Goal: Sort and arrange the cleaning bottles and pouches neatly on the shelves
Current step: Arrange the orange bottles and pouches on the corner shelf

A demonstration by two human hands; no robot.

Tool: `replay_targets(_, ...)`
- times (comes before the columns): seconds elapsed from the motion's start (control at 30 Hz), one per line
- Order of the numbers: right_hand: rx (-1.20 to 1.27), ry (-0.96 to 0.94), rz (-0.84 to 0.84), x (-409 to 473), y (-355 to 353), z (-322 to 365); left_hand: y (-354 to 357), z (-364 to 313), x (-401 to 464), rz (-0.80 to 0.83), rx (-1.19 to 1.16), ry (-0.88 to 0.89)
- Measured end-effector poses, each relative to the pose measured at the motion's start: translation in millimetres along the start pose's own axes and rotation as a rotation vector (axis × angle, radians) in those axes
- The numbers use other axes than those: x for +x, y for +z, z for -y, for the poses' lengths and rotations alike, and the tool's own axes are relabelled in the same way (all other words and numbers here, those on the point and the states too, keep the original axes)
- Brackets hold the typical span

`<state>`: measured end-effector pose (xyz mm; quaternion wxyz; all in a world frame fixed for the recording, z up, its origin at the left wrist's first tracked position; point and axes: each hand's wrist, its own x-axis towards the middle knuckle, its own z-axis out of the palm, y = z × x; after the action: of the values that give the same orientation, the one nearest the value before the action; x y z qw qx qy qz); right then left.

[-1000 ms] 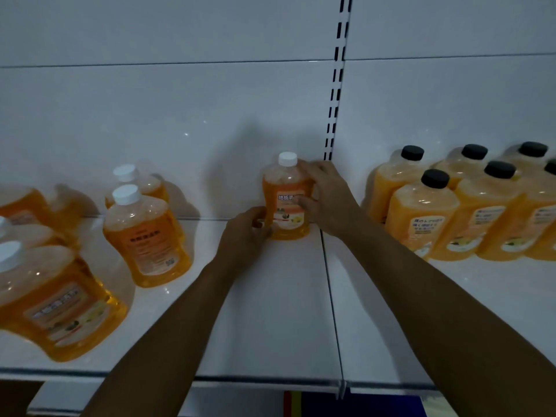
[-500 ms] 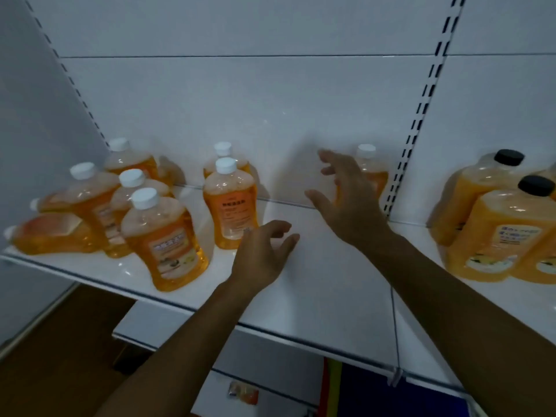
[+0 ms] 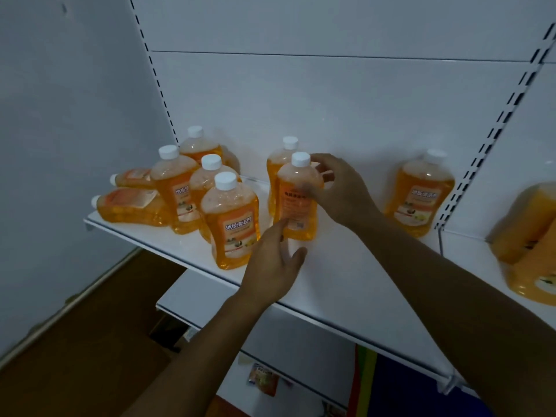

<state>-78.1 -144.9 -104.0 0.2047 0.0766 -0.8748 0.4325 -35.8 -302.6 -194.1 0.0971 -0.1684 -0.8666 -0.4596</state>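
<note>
Standing upright at the frame's centre, an orange bottle (image 3: 296, 203) sits mid-depth on the white shelf (image 3: 346, 275). The right hand (image 3: 340, 192) curls around its shoulder and side, clamped on it; the left hand (image 3: 275, 264) has loosely spread fingers, fingertips touching the bottle's lower left. A twin bottle (image 3: 278, 164) stands just behind. Left of centre crowds a bottle cluster (image 3: 207, 197), two lying at the shelf's left end. Bare shelf stretches rightward to a lone bottle (image 3: 421, 194) against the back panel.
</note>
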Motion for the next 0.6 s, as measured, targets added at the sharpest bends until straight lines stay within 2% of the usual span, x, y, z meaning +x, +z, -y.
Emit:
replay_targets(0.1,-0.022,0.010,-0.039,-9,-5,-2,7,-2,8,0.001,-0.060,0.002)
replay_targets(0.23,0.087,0.039,-0.003,-18,-18,-7,18,-10,22,0.007,-0.165,-0.078)
replay_targets(0.37,-0.035,-0.004,0.023,-20,-37,-14,24,-13,38,-0.001,-0.263,-0.092)
replay_targets(0.43,-0.063,-0.006,0.082,-20,-49,-17,23,-11,46,0.092,-0.354,-0.114)
replay_targets(0.53,0.035,0.049,0.183,-23,-69,-21,25,-9,52,0.280,-0.481,-0.087)
replay_targets(0.6,0.014,0.060,0.157,-29,-83,-23,29,-13,52,0.353,-0.500,-0.016)
